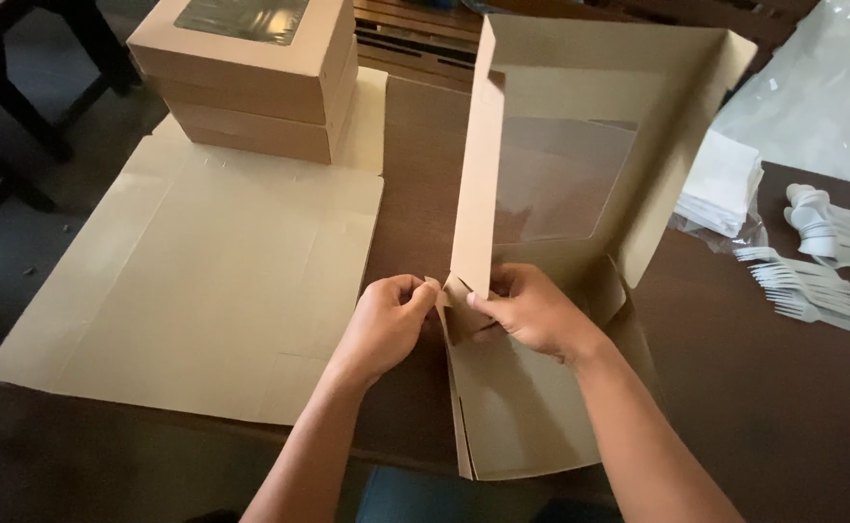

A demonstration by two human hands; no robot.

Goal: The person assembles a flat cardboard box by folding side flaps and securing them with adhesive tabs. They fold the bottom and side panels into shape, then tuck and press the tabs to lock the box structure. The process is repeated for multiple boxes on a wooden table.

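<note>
Nearest us, our left hand and right hand meet at the lower corner of a half-formed kraft box with a clear window, which stands open on the dark surface. The left grip is pinched together on a small corner tab; the right grip is clamped on the foot of the upright side wall, thumb on top. To do this fold well, we judge it best to keep the wall square and upright, press along the crease, and slide the tab in without buckling it. To the left lie flat box blanks. Farther off, a stack of finished window boxes sits on them. To the right are white plastic forks and folded napkins.
</note>
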